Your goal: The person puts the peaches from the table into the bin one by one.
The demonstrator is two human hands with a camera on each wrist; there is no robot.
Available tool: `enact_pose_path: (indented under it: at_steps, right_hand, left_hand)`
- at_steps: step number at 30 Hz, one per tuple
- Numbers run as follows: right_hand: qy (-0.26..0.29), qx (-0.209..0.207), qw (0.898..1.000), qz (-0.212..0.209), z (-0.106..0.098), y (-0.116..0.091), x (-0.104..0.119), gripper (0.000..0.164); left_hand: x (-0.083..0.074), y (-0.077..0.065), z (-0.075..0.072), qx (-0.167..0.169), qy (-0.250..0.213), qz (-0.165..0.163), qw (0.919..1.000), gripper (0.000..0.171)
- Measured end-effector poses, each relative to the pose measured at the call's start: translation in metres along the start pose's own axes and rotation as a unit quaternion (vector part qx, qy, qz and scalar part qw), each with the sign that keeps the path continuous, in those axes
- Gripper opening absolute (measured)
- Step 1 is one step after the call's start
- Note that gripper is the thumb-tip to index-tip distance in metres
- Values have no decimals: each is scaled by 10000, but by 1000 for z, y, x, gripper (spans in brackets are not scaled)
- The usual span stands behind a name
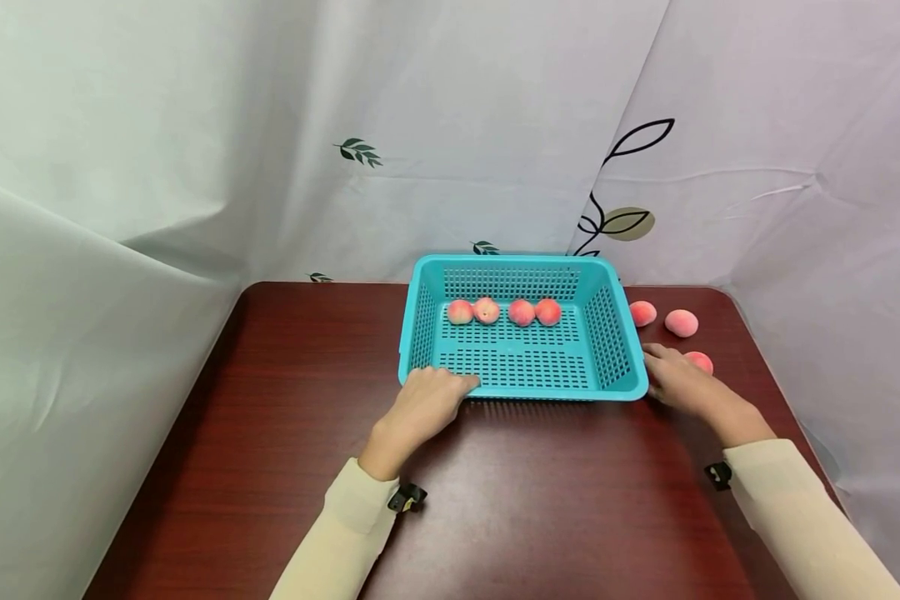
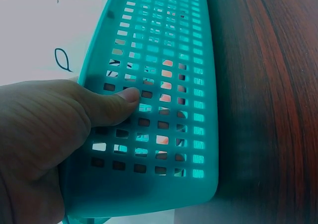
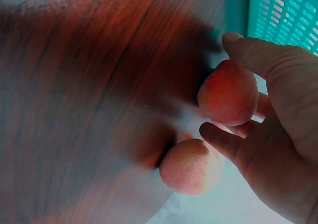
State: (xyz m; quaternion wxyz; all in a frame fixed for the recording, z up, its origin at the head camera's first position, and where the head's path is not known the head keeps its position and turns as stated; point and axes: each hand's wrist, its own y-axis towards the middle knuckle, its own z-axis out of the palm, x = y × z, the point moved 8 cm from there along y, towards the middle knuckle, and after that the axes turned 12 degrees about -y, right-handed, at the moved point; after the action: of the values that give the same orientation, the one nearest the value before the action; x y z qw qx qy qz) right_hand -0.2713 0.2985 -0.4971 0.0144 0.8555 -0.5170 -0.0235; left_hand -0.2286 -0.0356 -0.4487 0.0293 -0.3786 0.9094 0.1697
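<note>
A turquoise plastic basket (image 1: 521, 392) with slotted walls stands on the table. My left hand (image 1: 431, 400) grips its near rim toward the left corner; in the left wrist view the thumb (image 2: 117, 107) lies on the outer wall, and the other fingers are hidden. Several peaches (image 1: 522, 312) sit in a row inside the basket toward its back. Just outside the basket's near right corner, my right hand (image 1: 675, 379) is low at the table. The right wrist view shows a peach (image 3: 229, 94) between its thumb and fingers; the hand covers this peach in the head view.
To the right of the basket three more peaches lie on the dark red wooden table (image 1: 285, 417): one by the basket wall (image 1: 621, 333), one farther right, one beside my right hand. White patterned cloth (image 1: 457, 125) hangs behind and at both sides.
</note>
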Motion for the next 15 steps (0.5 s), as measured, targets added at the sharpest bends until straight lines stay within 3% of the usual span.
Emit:
enact_pose_path:
  at_steps: [15]
  right_hand:
    - [-47,-124,9999,0,1,1,0,51]
  left_hand:
    - [-5,-1,-9,-189,57,98,9998,35]
